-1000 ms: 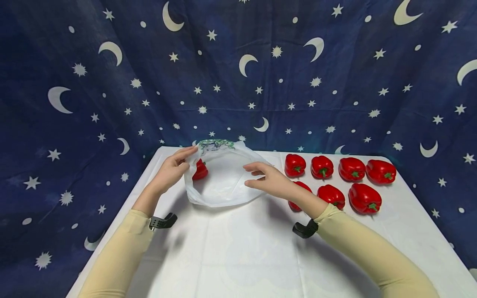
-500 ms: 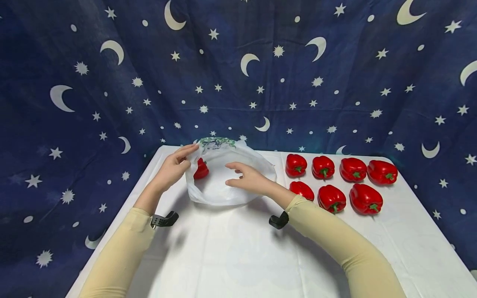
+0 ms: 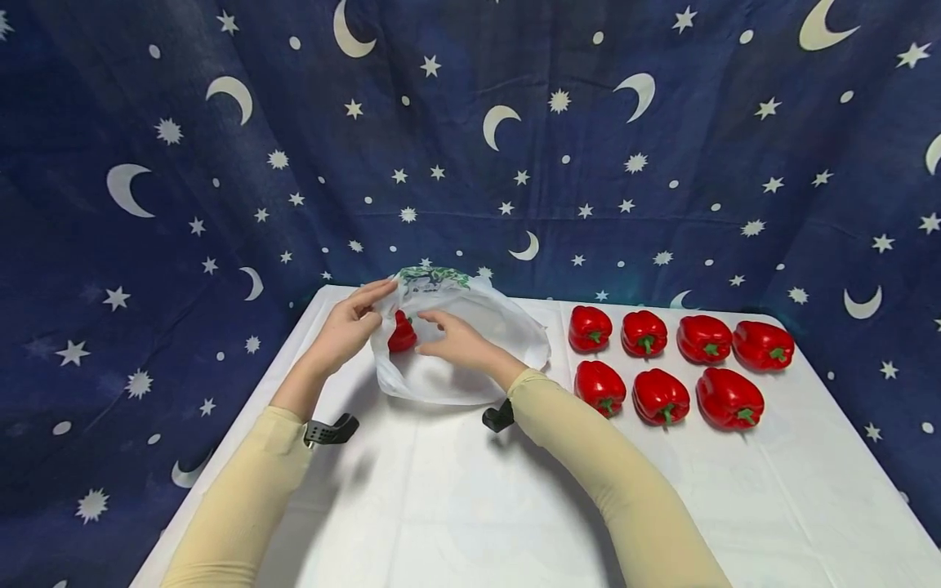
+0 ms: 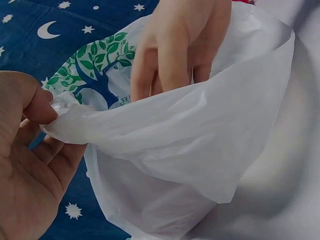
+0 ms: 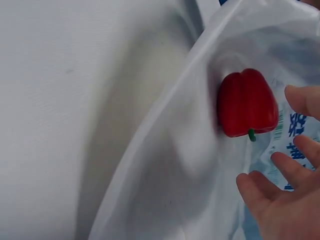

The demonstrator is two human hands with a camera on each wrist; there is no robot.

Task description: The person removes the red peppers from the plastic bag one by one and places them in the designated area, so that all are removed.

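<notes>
A white plastic bag [image 3: 434, 392] with a green tree print lies with its mouth spread on the table. My left hand [image 3: 344, 328] pinches the bag's left edge between thumb and fingers, as the left wrist view shows close up. Inside the bag rests one red bell pepper [image 5: 247, 104], its green stem visible in the right wrist view. My right hand [image 3: 459, 341] reaches into the bag's mouth, fingers spread and apart from the pepper, holding nothing. In the left wrist view the bag's near side hides the right fingertips and the pepper.
Several red bell peppers [image 3: 662, 397] stand in two rows to the right of the bag on the white-covered table [image 3: 441, 490]. A dark blue curtain [image 3: 441, 122] with moons and stars hangs behind the table and along both sides.
My right hand has moved left, from the bag's right side to close beside the pepper inside it. My left hand keeps its pinch on the bag's edge.
</notes>
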